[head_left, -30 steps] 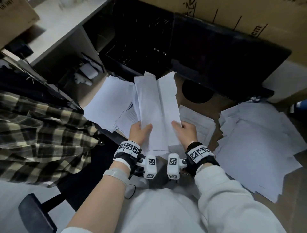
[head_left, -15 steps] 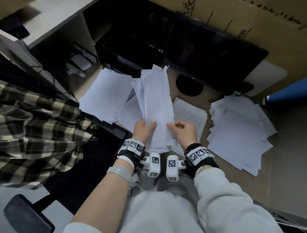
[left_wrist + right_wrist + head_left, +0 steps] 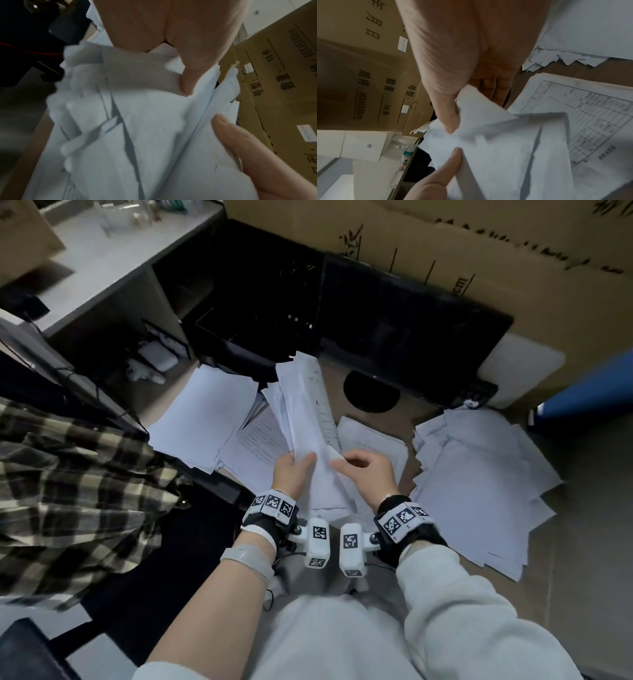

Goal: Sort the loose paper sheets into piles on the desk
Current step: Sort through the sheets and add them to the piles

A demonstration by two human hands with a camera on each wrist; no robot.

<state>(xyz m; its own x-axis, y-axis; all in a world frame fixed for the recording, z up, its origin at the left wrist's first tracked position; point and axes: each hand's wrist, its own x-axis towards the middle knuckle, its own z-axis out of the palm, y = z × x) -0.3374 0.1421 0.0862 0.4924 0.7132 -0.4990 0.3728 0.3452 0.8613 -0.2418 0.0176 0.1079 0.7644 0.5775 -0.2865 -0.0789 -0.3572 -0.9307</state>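
Held sheaf: the sheaf of sheets stands upright above the bench, between the two hands, its top edges fanned and uneven.
Left grip: the left hand is closed on the sheaf's lower left edge, thumb on the near face and the fingers out of sight behind.
Right grip: the right hand pinches one loose corner between thumb and forefinger, the other fingers curled; it looks to be peeling a single sheet off the sheaf.
Step in hand: likely separating the front sheet so it can go to its pile.
Doing it well: keep the left hold firm and low while the right draws the corner sideways, so only one sheet comes away; check the peeled corner is a single layer before pulling.
Risk: the sheaf is loose and fanned, so a quick tug could drag neighbours out or let the rest slump.
Piles nearby: a blank pile lies at far left, a printed pile beside it and partly under the sheaf, a table-form sheet under the right hand, and a wide messy pile at right, well apart from the hands.
Placement: read the sheet's face before choosing a pile, then lay it square.
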